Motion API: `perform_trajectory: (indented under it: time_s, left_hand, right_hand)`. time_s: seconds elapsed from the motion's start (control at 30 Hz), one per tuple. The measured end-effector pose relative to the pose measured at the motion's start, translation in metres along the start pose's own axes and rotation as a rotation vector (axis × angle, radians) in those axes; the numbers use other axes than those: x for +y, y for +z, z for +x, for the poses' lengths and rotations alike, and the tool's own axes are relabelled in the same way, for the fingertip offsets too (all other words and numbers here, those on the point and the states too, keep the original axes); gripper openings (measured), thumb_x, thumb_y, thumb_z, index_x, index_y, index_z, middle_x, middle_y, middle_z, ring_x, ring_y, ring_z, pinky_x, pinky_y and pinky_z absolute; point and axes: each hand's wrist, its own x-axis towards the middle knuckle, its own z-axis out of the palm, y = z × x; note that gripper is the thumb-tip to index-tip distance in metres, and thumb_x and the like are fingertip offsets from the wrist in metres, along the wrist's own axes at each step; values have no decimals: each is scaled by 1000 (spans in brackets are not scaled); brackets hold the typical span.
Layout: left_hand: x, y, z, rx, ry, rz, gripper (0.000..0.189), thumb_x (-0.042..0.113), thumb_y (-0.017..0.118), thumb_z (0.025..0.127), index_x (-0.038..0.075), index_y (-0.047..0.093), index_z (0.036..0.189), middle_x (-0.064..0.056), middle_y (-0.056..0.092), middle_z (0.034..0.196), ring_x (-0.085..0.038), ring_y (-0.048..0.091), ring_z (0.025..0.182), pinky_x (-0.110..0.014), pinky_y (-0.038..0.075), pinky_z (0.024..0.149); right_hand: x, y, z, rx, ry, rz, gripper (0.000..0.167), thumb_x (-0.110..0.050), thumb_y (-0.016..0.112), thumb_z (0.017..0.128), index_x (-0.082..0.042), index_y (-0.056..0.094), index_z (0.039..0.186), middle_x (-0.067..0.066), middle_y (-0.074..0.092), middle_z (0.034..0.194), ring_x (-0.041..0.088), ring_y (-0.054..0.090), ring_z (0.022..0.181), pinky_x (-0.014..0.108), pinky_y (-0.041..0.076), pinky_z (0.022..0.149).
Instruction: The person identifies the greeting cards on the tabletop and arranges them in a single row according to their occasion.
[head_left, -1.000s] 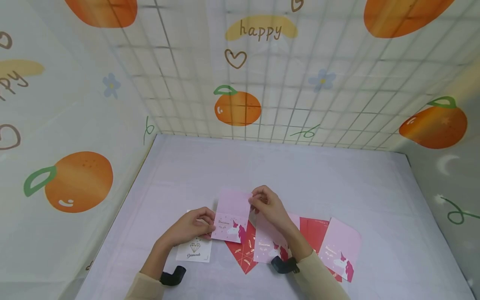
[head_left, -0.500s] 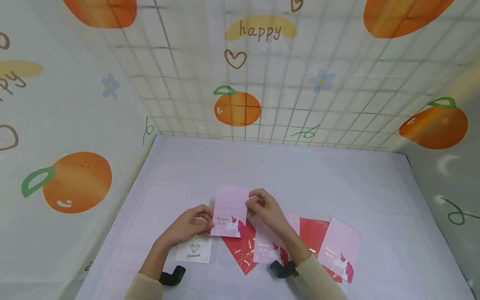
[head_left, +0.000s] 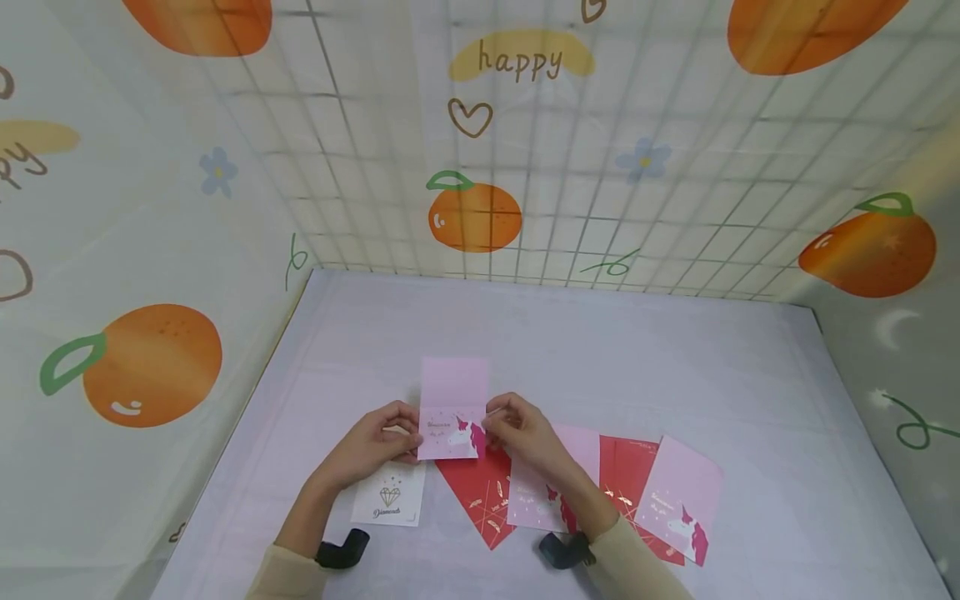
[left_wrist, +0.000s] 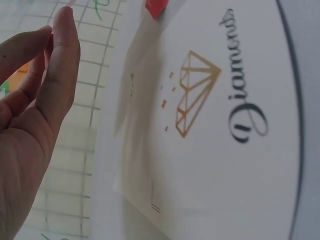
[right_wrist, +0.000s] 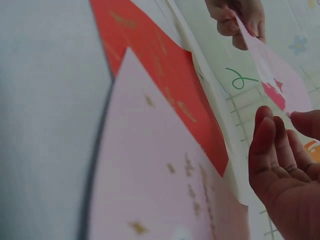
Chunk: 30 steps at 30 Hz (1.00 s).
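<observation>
Both hands hold up a pink unicorn card in the head view; its upper part is plain, its lower part printed. My left hand pinches its left edge between thumb and fingers. At the right edge, my right hand grips it low down with the thumb and curled fingers. In the right wrist view the card shows nearly edge-on, its lower corner at the right thumb. Below the left hand lies a white card printed "Diamonds" with a gold diamond.
A red card with gold marks lies under the raised card. Beside it is another pink unicorn card, partly hidden by the right forearm. Farther right, a second red card overlaps a pink one. A printed curtain over wire grid stands behind.
The raised pink card has moved a little left and away from the body, and stands straighter. My right hand has shifted left and down along its right edge.
</observation>
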Motion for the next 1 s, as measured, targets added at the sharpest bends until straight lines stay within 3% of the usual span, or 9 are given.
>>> perform_trajectory:
  time_s: [0.23, 0.63, 1.0]
  left_hand:
    - [1, -1, 1, 21, 7, -26, 31, 18, 72, 93, 6, 58, 118, -18, 61, 107, -34, 71, 87, -38, 59, 76]
    - [2, 0, 2, 91, 6, -11, 32, 16, 73, 93, 6, 58, 119, -17, 62, 104, -31, 72, 84, -37, 60, 75]
    - [3, -1, 5, 187, -2, 8, 35, 19, 74, 92, 7, 60, 122, -15, 63, 102, -30, 71, 83, -34, 60, 75]
  right_hand:
    - [-1, 3, -2, -19, 11, -14, 31, -25, 70, 95, -8, 57, 118, 12, 68, 96, 31, 68, 83, 35, 58, 78]
    - [-5, 5, 0, -17, 16, -5, 23, -6, 64, 97, 0, 55, 118, 21, 67, 96, 48, 64, 87, 32, 58, 76]
    - [-7, 9, 3, 42, -13, 10, 27, -18, 68, 97, -6, 57, 119, 15, 64, 98, 38, 67, 85, 38, 58, 78]
